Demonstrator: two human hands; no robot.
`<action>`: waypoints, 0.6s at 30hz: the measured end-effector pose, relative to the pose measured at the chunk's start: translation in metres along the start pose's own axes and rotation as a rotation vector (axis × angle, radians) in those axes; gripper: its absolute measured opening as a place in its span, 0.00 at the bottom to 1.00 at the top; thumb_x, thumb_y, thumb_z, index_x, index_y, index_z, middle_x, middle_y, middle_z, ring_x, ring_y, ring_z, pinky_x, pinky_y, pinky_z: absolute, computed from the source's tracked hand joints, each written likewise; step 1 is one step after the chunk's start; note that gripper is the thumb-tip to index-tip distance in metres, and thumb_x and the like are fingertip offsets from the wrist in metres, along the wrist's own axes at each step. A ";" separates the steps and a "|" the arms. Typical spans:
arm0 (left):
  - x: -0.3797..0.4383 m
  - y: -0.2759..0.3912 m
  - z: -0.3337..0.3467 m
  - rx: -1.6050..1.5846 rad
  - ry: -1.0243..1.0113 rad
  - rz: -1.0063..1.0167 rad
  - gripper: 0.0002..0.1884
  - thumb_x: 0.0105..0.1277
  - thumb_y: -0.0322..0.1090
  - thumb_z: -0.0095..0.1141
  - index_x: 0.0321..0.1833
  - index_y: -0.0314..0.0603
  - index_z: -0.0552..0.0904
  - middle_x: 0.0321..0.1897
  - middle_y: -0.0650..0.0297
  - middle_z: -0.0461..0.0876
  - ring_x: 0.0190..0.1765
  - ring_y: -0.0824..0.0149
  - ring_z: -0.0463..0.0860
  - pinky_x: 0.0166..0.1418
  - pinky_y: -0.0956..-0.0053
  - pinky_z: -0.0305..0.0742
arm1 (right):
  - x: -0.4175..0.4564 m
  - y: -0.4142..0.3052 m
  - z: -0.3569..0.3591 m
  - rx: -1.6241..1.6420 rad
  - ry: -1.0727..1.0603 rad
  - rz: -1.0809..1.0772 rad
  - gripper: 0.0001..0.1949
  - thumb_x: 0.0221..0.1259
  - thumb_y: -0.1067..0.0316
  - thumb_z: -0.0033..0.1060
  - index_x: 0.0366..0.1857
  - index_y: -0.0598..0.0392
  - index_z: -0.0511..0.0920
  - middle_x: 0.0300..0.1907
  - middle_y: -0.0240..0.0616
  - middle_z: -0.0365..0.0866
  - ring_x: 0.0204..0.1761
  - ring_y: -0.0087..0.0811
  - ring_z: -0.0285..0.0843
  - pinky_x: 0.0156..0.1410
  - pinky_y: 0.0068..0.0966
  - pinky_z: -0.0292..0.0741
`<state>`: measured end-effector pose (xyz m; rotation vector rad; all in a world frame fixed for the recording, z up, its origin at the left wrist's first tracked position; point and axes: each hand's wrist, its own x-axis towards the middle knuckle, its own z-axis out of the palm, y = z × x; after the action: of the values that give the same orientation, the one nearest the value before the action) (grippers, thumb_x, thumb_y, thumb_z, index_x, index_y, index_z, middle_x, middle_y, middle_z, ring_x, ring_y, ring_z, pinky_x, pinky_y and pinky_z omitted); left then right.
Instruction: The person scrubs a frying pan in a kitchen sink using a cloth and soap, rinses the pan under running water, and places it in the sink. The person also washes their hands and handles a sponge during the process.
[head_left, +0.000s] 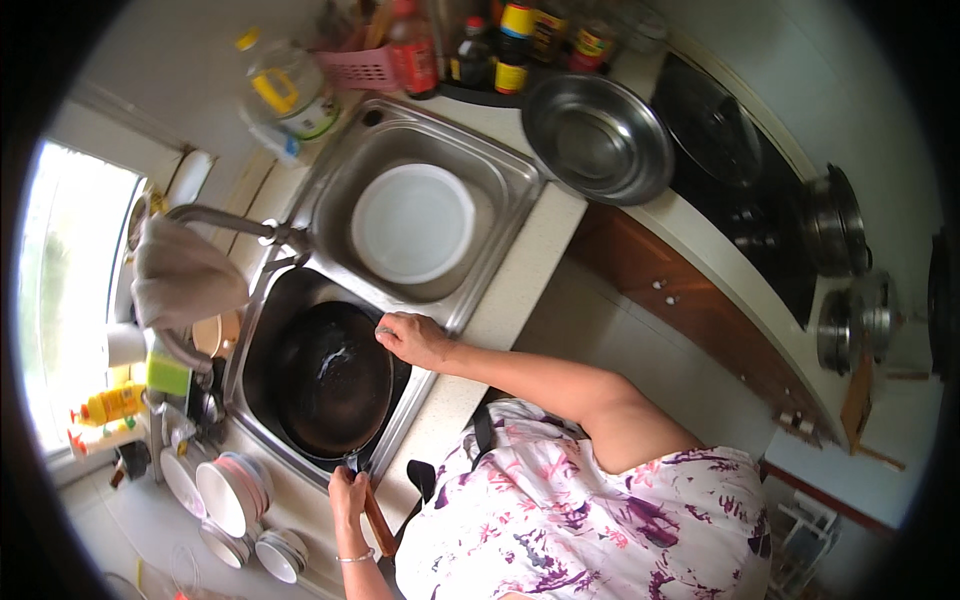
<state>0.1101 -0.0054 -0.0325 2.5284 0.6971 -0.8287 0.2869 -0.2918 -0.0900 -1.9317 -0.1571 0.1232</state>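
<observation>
A dark frying pan or wok (334, 382) lies tilted in the lower basin (259, 405) of a stainless double sink, with a little water glinting inside. My left hand (349, 491) grips its brown wooden handle (379, 521) near the pan end, over the sink's front edge. My right hand (416, 340) is at the pan's opposite rim, closed on a small greyish scrubber (384, 330), mostly hidden by the fingers. In the other basin sits a round white basin (414, 223). The faucet (225, 217), with a beige cloth (184, 274) draped by it, stands behind the sink.
A steel bowl (596, 139) rests at the counter corner beside a black cooktop (750, 217) with a lid and pots. Sauce bottles (514, 49) and an oil jug (292, 90) line the back. Stacked bowls (229, 495) stand left of the sink, near a yellow bottle (112, 403).
</observation>
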 end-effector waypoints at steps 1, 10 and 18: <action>-0.006 0.003 -0.005 0.073 0.108 0.065 0.14 0.52 0.33 0.61 0.38 0.31 0.77 0.32 0.52 0.76 0.32 0.58 0.78 0.38 0.66 0.74 | 0.004 -0.013 0.003 0.029 0.021 -0.016 0.10 0.59 0.61 0.54 0.33 0.57 0.76 0.29 0.47 0.79 0.34 0.45 0.78 0.40 0.35 0.74; -0.005 0.139 -0.049 -1.889 -0.526 0.239 0.31 0.66 0.63 0.39 0.55 0.40 0.73 0.47 0.52 0.77 0.51 0.57 0.78 0.56 0.59 0.73 | -0.016 -0.102 0.045 0.319 -0.234 -0.373 0.15 0.62 0.62 0.51 0.47 0.60 0.72 0.43 0.50 0.76 0.44 0.49 0.76 0.47 0.36 0.74; 0.021 0.113 -0.015 -1.814 -0.146 -0.086 0.13 0.67 0.45 0.52 0.43 0.45 0.80 0.28 0.66 0.81 0.29 0.67 0.80 0.27 0.77 0.73 | 0.018 -0.059 -0.008 -0.186 -0.049 -0.582 0.25 0.56 0.62 0.58 0.55 0.65 0.67 0.59 0.55 0.66 0.63 0.52 0.60 0.68 0.40 0.57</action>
<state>0.1948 -0.0811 -0.0115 0.7886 0.8606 -0.1060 0.3029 -0.2757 -0.0323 -1.9898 -0.7750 -0.2398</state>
